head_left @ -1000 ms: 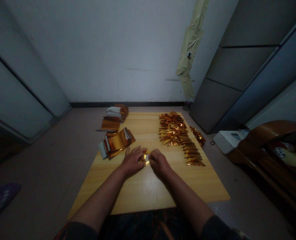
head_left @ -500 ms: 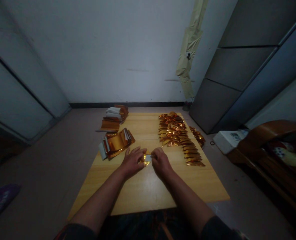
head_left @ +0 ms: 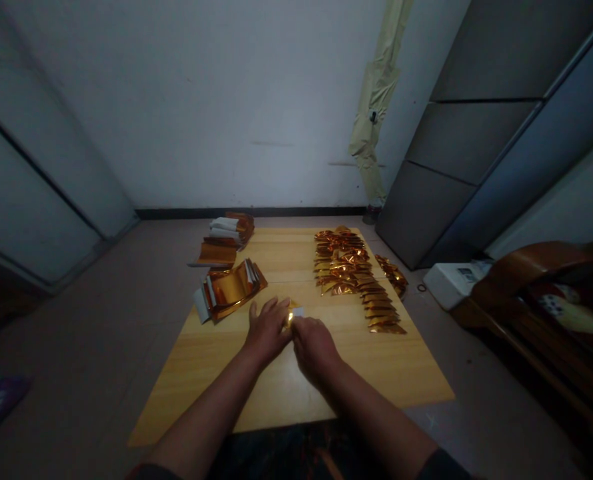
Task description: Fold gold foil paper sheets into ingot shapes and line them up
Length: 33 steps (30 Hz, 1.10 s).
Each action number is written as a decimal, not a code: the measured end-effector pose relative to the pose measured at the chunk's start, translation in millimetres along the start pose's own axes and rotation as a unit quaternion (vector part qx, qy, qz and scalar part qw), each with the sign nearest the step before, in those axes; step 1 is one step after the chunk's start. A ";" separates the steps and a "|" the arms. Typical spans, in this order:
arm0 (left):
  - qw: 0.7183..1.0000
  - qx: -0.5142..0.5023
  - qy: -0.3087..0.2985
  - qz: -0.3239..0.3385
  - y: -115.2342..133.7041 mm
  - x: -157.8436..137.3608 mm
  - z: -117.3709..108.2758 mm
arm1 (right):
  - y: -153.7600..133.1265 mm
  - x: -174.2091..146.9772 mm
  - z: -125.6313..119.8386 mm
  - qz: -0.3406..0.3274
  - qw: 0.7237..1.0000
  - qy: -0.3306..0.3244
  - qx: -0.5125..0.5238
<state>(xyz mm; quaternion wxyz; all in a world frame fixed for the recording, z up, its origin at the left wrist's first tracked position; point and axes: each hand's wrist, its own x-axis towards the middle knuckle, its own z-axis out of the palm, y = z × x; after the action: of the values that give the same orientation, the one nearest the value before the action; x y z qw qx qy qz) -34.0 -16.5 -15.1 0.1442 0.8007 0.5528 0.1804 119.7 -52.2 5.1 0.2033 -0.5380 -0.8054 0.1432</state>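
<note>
Between my hands, low over the wooden table (head_left: 271,400), is a small piece of gold foil paper (head_left: 291,316) with a pale underside, partly folded. My left hand (head_left: 269,330) grips its left side, fingers bent over it. My right hand (head_left: 316,343) is closed at its lower right edge, fingertips pinched together. Both hands cover much of the paper. Left of them lies a curled stack of gold foil sheets (head_left: 232,288). To the right stand overlapping rows of folded gold foil pieces (head_left: 343,263).
More foil sheets (head_left: 217,253) lie at the table's far left corner. Further folded pieces (head_left: 392,275) sit past its right edge. A grey cabinet (head_left: 441,147) and a wooden bench (head_left: 536,280) stand at right, with a white box (head_left: 451,283) between them. A wall (head_left: 226,100) rises behind.
My right hand has moved down and slightly left along the paper, closer to my left hand. Less of the paper's pale side shows. The whole view has shifted slightly.
</note>
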 end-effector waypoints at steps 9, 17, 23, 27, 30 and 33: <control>0.994 0.046 0.006 0.100 -13.0 -4.9 -22.5 | 19.1 -3.7 -9.8 -0.092 0.987 -0.017 -0.130; 0.976 0.071 0.070 0.193 -12.9 4.2 -17.8 | 32.6 -1.0 -26.3 -0.072 0.988 -0.021 -0.138; 0.966 0.073 0.058 0.240 -18.2 14.5 -9.5 | 36.2 -2.5 -25.4 -0.012 0.998 -0.001 -0.062; 0.959 0.088 0.071 0.259 -22.6 14.1 -4.9 | 34.6 -3.1 -27.4 0.010 0.999 0.000 -0.033; 0.952 0.121 0.089 0.268 -23.5 13.4 -1.8 | 31.4 -2.9 -27.8 0.015 0.999 -0.002 -0.047; 0.947 0.136 0.100 0.273 -21.0 13.1 -1.0 | 26.7 -1.9 -23.0 0.008 0.996 -0.004 -0.086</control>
<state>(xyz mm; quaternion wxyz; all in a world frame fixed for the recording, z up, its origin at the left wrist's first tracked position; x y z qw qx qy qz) -47.7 3.1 -21.6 -0.0770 0.9106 0.3444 0.2153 153.0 -43.5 12.9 0.1521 -0.5597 -0.8109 0.0775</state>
